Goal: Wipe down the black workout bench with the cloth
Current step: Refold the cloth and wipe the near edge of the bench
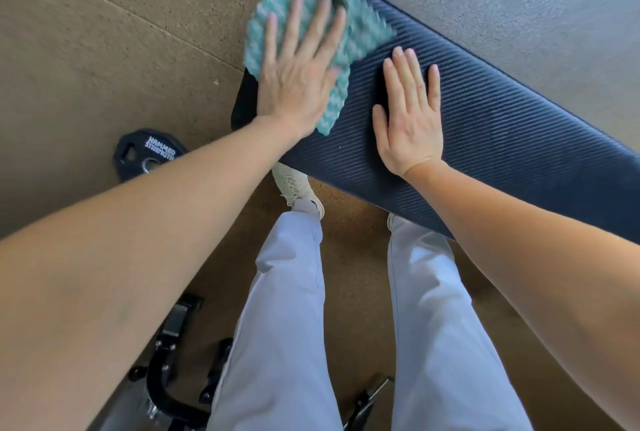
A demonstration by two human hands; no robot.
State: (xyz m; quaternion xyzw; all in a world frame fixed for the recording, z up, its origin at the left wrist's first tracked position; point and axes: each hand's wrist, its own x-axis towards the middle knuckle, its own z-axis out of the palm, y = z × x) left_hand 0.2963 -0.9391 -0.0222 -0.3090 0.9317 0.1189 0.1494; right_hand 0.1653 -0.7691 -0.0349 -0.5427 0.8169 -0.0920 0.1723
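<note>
The black workout bench (485, 119) has a ribbed pad that runs from the upper middle down to the right edge. A teal and white patterned cloth (360, 32) lies spread over the bench's left end, blurred with motion. My left hand (299, 74) presses flat on the cloth with fingers spread, palm down. My right hand (410, 115) rests flat on the bare pad just right of the cloth, fingers apart, holding nothing.
A black weight plate (145, 153) lies on the tan floor left of the bench. Black metal equipment frame parts (173, 361) stand at the bottom left. My legs in light trousers and white shoes (294, 185) stand beside the bench's near edge.
</note>
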